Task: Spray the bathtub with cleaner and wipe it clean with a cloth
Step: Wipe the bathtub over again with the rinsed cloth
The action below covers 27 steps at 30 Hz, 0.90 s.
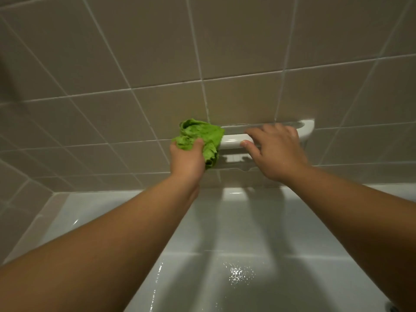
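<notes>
The white tub (236, 233) is closest, low in the view, and everything else can be placed from it. Its inside is shiny and wet, with small drops of water sparkling on the floor of the tub just below its far wall. Two bare arms reach out over the tub, one from each lower corner, toward the wall behind it. Past the tub's far rim the wall is covered in big tan tiles (135, 52) with pale lines between them. A white bar (235, 139) is fixed flat along the tiles, a little above the tub's far rim. The left hand (186, 158) is at the left end of the bar. Its fingers are curled tight around a bunched green cloth (200, 134), and the cloth is pressed against the left end of the bar and the tile beside it. The right hand (274, 152) is on the right part of the bar, just beside the cloth but not touching it. Its fingers are spread a little and bent over the top of the bar, and the thumb lies along the front of it. The right end of the bar shows past the fingers.
</notes>
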Available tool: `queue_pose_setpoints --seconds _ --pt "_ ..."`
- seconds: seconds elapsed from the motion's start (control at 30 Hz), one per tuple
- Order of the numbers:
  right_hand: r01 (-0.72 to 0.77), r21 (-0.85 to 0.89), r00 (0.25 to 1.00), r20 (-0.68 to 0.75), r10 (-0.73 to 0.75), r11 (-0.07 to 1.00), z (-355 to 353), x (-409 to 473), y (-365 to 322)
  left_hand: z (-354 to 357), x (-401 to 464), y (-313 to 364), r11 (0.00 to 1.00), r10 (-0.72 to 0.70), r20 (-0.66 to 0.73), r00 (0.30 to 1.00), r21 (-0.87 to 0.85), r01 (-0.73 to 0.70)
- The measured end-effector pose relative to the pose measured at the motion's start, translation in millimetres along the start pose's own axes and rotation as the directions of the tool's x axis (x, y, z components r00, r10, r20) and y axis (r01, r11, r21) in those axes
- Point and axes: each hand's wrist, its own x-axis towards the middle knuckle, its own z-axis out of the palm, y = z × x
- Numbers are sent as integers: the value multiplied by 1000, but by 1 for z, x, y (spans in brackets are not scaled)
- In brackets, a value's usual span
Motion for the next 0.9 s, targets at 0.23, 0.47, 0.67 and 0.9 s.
queue_pose_setpoints --seconds 0.23,0.47,0.67,0.9 --pt "-30 -9 999 20 30 1000 -3 -1 -5 -5 -1 -4 983 140 -2 990 117 -139" --pt "-3 101 998 63 -3 995 -12 -3 -2 12 -5 -8 999 29 -97 995 24 -27" --pt "-84 303 978 -156 136 949 -26 -40 30 50 -31 -17 997 -80 -39 996 -14 79" --pt "-265 397 942 -89 324 879 -23 -99 76 98 -49 -15 966 -185 -135 973 -208 155"
